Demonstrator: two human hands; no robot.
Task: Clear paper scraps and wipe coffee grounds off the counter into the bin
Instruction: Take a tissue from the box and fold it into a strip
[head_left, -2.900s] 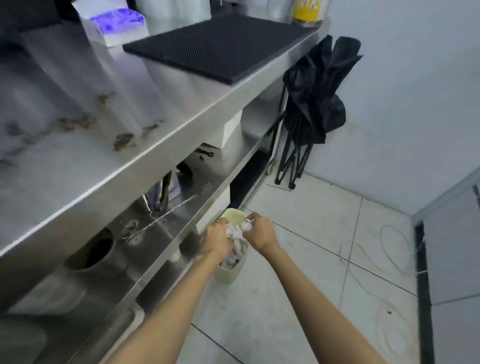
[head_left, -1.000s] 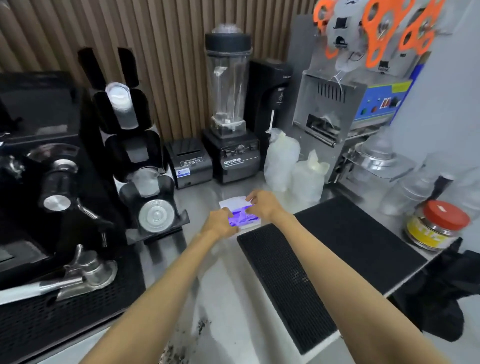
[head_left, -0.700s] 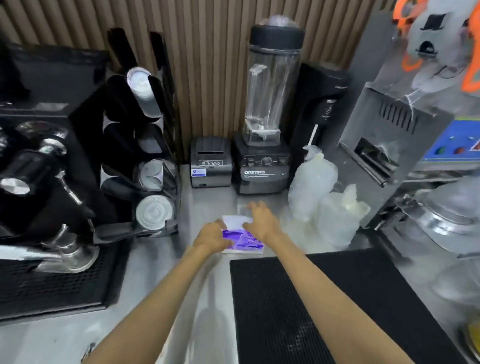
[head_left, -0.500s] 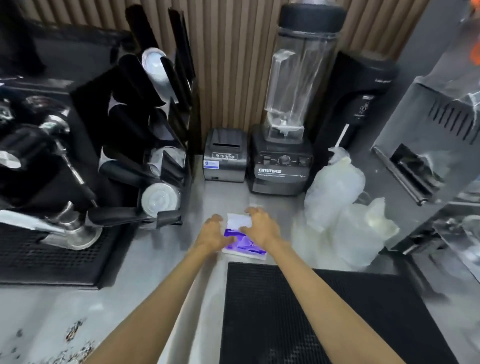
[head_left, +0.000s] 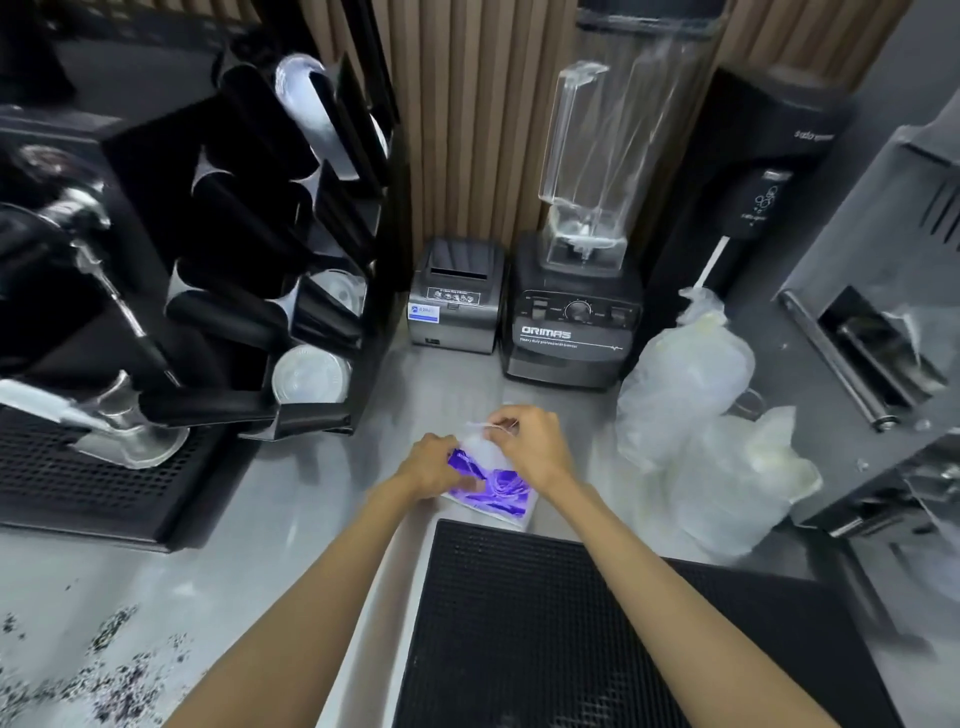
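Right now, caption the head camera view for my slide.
Right hand pinches a white sheet from the purple pack, left hand holds it; coffee grounds on the counter.

The left hand (head_left: 431, 465) is gripping a purple pack (head_left: 506, 496). The right hand (head_left: 532, 447) is pinching its white sheet (head_left: 483, 449).

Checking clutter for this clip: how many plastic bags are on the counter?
2: far bag right of the blender; near bag at the mat's far edge. Others may hide behind them.

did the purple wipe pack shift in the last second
No, the wipe pack still lies just past the far left corner of the black mat.
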